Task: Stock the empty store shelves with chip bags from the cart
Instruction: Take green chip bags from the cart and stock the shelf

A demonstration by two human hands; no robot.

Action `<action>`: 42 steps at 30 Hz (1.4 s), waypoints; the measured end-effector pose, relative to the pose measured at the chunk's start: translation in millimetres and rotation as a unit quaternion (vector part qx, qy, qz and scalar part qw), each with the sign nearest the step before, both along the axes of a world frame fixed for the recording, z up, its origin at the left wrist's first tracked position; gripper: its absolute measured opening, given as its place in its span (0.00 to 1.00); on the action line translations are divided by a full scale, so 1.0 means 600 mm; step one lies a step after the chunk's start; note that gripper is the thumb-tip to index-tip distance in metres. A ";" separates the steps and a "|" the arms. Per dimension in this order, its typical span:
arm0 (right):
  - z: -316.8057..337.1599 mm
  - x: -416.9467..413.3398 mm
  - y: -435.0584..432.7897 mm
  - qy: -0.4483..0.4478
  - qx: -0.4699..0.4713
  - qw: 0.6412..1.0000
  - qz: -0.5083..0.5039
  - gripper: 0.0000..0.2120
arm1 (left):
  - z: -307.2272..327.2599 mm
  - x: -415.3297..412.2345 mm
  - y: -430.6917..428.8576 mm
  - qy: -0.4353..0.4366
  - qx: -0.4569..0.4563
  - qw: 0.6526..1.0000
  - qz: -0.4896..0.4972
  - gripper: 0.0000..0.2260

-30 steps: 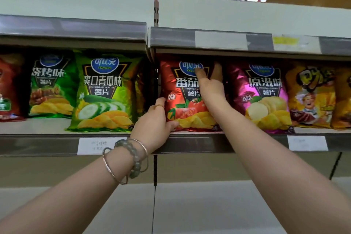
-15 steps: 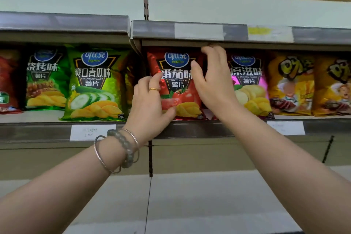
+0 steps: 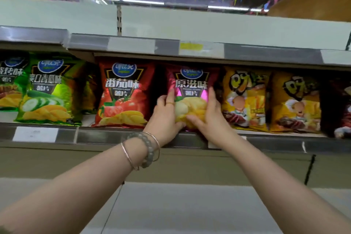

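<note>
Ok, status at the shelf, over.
Left hand, right hand both hold magenta foil chip bag low at its sides. Bag upright on grey shelf, between red foil bag and yellow foil bag. Nothing blocking.

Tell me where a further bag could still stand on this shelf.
Only the narrow gap between the cucumber bag and the tomato bag, with another bag set back in it. Rightward is crowded: the magenta bag, gripped by left hand and right hand, and yellow bags stand close.

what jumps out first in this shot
Both hands meet at the middle of the shelf: the left hand and right hand hold the lower sides of a magenta chip bag. Bright bags flank it, a red tomato bag to its left and yellow bags to its right. Bracelets ring the left wrist.
</note>
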State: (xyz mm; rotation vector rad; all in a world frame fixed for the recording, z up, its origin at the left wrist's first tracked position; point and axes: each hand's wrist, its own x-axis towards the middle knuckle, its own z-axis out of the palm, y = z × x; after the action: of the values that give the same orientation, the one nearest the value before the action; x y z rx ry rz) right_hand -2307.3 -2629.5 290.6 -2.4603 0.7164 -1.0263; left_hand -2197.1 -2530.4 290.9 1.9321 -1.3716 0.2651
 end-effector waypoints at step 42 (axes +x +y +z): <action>0.071 -0.121 -0.134 -0.084 -0.016 0.968 -0.236 0.27 | 0.030 -0.078 -0.043 -0.162 0.004 0.982 0.101 0.49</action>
State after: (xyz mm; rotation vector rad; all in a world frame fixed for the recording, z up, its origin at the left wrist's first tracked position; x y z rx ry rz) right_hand -2380.2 -2710.2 333.1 -2.2393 1.2732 -1.4021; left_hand -2244.1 -2556.4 308.8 2.1034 -1.3772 0.6994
